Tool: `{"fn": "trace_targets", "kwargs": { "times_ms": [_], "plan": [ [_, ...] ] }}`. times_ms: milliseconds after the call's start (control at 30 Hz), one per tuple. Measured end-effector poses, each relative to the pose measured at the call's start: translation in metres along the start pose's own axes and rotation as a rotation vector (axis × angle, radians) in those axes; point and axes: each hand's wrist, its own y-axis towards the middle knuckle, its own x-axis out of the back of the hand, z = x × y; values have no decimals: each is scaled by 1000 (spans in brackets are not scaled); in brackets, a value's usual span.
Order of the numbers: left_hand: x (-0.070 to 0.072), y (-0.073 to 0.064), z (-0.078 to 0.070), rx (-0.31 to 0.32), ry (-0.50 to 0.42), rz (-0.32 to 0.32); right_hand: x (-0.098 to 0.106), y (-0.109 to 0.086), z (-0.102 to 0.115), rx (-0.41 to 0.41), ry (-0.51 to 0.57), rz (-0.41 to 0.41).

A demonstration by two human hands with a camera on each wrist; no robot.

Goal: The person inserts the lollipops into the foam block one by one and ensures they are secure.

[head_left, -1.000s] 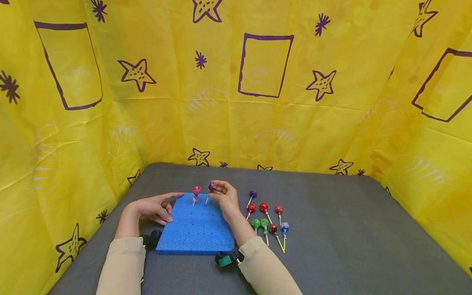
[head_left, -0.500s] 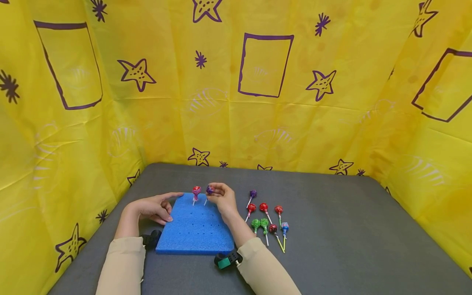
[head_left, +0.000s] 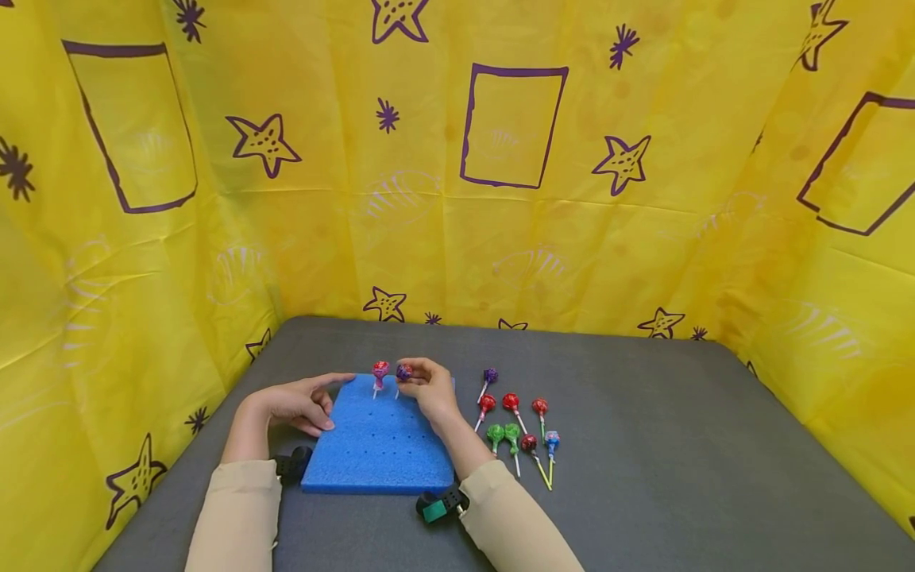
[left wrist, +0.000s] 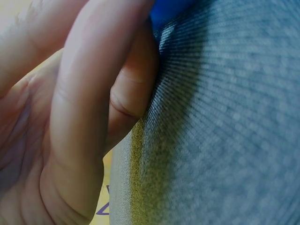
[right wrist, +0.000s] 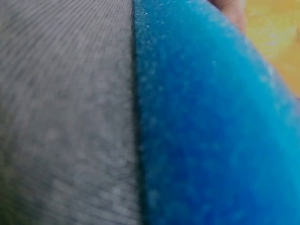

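A blue foam board (head_left: 379, 469) dotted with small holes lies on the table. My left hand (head_left: 289, 405) touches its left edge, the index finger stretched to the far corner and the thumb lower down; the left wrist view shows fingers (left wrist: 84, 98) beside the blue. My right hand (head_left: 434, 389) pinches a purple lollipop (head_left: 403, 371) by its wrapped head. Its white stick points down to the board's far part, the lower end right at the foam. Just left of it, a red and pink lollipop (head_left: 380, 372) stands upright in the board.
Right of the board lie several lollipops: a purple one (head_left: 490, 376), red ones (head_left: 511, 402), green ones (head_left: 512, 432) and a blue one (head_left: 552, 439). The grey table (head_left: 643, 445) is enclosed by yellow curtains (head_left: 322, 238).
My right hand has shifted slightly left and down with the purple lollipop, bringing it nearer the standing one and lower over the foam. My left hand keeps its place.
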Motion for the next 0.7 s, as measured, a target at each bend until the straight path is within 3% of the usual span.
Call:
{"fn": "trace_targets", "kwargs": {
  "times_ms": [433,700],
  "plan": [
    [-1,-2,-2,10,-1,-6,-3,-1,-1,14,-133,19],
    [-1,-2,-2,16,-4,-10,-3,-2,0,32,-135,16]
  ]
}}
